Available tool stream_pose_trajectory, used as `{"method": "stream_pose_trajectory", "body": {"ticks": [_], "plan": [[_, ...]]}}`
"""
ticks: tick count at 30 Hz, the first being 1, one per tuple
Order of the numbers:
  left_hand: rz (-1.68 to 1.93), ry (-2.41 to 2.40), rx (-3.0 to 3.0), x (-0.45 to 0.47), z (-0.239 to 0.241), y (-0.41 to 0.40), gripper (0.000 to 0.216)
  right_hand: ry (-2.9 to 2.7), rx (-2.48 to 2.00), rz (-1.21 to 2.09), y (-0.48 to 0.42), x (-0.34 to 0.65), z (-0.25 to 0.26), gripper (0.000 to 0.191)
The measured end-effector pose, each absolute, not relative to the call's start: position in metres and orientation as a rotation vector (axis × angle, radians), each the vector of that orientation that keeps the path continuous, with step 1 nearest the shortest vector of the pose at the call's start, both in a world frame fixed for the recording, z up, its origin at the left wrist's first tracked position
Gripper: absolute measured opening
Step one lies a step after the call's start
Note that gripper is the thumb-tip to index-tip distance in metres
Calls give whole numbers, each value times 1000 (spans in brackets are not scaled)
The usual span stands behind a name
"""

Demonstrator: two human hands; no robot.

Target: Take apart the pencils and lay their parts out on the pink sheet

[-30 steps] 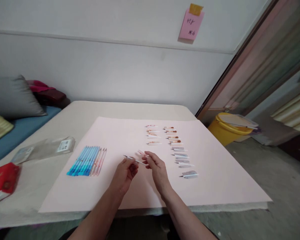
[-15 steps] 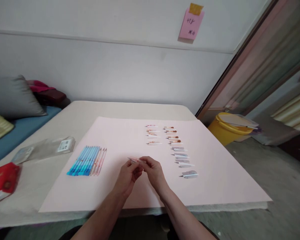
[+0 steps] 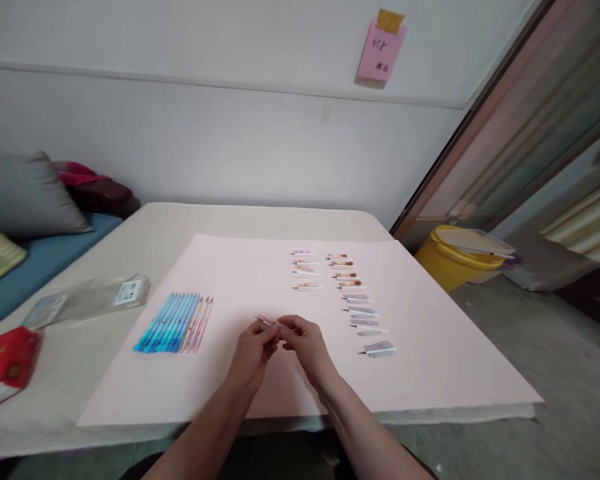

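Note:
Close together at the front middle of the pink sheet (image 3: 240, 260), both hands are closed on one small bundle. My left hand (image 3: 254, 348) pinches a thin pen refill (image 3: 261, 323) along with a small pinkish piece (image 3: 266, 317), their ends jutting out to the left. The fingertips of my right hand (image 3: 304, 339) grip the other end, which they largely cover. To the left lies a row of blue pens (image 3: 169, 323), with a few pinkish pens (image 3: 199, 323) beside it. Sets of refills with pinkish pieces (image 3: 306, 287), brown-topped pieces (image 3: 349, 285) and grey pieces (image 3: 377, 348) lie to the right.
A clear plastic bag (image 3: 95, 297) and a red packet (image 3: 7, 363) lie on the pale table (image 3: 165, 220) at left. Beyond are a grey cushion (image 3: 30, 193) and blue seat. A yellow bucket (image 3: 443, 260) stands right of the table. The wall bears a pink note (image 3: 380, 53).
The pinkish piece now shows more clearly above my left fingers, beside the refill. Both hands stay in nearly the same place; the laid-out pens and refills have not moved.

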State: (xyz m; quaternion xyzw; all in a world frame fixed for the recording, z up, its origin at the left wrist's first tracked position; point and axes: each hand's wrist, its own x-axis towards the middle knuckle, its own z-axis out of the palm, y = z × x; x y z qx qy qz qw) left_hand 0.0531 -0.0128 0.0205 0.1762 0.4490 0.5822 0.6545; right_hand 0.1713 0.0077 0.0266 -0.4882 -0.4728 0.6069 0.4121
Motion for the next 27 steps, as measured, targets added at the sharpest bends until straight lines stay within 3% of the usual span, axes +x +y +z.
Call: {"method": "stream_pose_trajectory", "body": {"ticks": [9, 20, 27], "plan": [[1288, 1020, 363, 54, 15, -10, 20, -1085, -1145, 1555, 13, 170, 17, 24], [1282, 1090, 209, 26, 28, -2, 22, -1323, -1409, 1318, 74, 229, -6, 28], [1300, 1046, 192, 17, 34, 0, 18, -1403, -1507, 1351, 107, 263, -24, 27]]}}
